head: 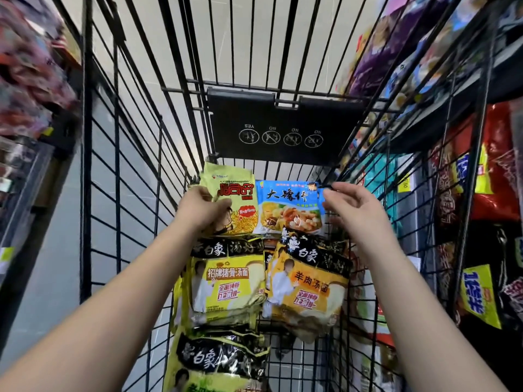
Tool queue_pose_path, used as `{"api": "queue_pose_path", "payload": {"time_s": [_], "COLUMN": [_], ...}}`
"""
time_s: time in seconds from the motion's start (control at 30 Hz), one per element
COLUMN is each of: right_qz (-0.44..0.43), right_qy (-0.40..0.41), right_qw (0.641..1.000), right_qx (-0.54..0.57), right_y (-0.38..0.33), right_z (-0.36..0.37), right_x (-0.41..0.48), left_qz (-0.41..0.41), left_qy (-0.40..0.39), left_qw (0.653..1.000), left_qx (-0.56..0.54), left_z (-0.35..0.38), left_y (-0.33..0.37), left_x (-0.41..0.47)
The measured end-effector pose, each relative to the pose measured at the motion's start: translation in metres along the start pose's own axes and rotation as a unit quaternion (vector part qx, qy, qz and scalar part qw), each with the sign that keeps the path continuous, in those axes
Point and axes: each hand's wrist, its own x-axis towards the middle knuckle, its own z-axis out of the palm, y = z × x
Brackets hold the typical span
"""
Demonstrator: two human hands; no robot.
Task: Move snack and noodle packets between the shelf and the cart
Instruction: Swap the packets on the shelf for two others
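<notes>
Fingers [198, 192] of my left hand [203, 206] grip the green packet [230, 205] by its left edge, mid-frame; right hand [356, 210] half-curled at the blue packet [291, 207], hold unclear, cart [283, 120] wall close

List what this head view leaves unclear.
Head view:
Left shelf goods: motion-blurred, labels unreadable.
Bottom noodle packet: cut by lower edge.
Right hand at blue packet: pinch or mere touch, undecidable.
Left hand: fingers hidden behind green packet.

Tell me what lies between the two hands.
In the head view, two packets side by side: a green packet in the left hand, a blue packet pinched by the right hand.
</notes>
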Motion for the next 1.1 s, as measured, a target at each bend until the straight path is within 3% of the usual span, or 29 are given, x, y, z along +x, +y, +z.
{"api": "queue_pose_path", "payload": {"time_s": [0.17,0.4,0.7,0.87,0.97,1.1], "right_qz": [0.033,0.06,0.139,0.172,0.191,0.157], "right_qy": [0.005,0.008,-0.034,-0.049,-0.078,-0.087], "right_qw": [0.999,0.994,0.968,0.967,0.974,0.982], "right_qx": [-0.043,-0.093,-0.204,-0.182,-0.095,-0.052], "right_y": [0.01,0.028,0.04,0.04,0.037,0.03], "right_z": [0.005,0.014,0.028,0.035,0.037,0.036], "right_x": [0.022,0.046,0.06,0.059,0.06,0.061], "left_qz": [0.043,0.102,0.103,0.091,0.075,0.063], "left_qy": [0.009,0.019,-0.045,-0.072,-0.08,-0.08], "left_qw": [0.994,0.992,0.987,0.982,0.978,0.978], "left_qx": [-0.103,-0.078,-0.118,-0.151,-0.177,-0.184], "left_z": [0.0,-0.02,-0.043,-0.05,-0.05,-0.049], "left_y": [0.003,0.015,0.027,0.03,0.028,0.027], "left_x": [-0.007,-0.03,-0.054,-0.051,-0.049,-0.05]}}
